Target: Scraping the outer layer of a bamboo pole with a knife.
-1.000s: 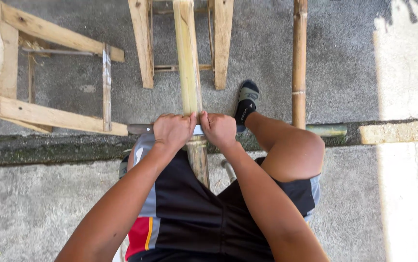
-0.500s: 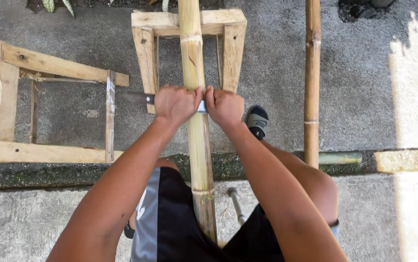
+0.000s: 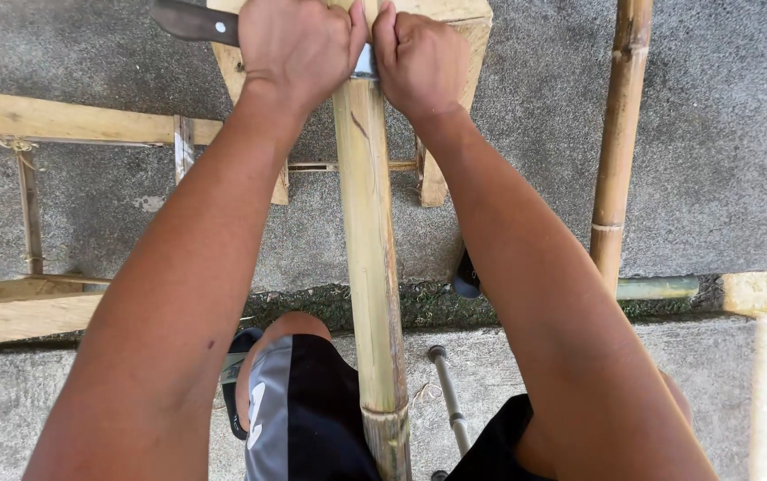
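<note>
Both hands clench a knife point(image 3: 194, 21) laid across the bamboo pole point(image 3: 370, 258): left hand point(image 3: 299, 44) on its handle, right hand point(image 3: 419, 58) on the blade's far end, above the wooden stool point(image 3: 454, 18).

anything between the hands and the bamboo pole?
Nothing visible. The left hand and right hand grip a knife blade laid across the bamboo pole, one fist on each side.

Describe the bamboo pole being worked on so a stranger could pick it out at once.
Start at the grey concrete floor, where two bamboo poles run up the picture. Take the bamboo pole in the middle, between the person's arms. Unlike the bare, browner pole lying alone to the right, it has the left hand and right hand pressing a knife across it.
</note>
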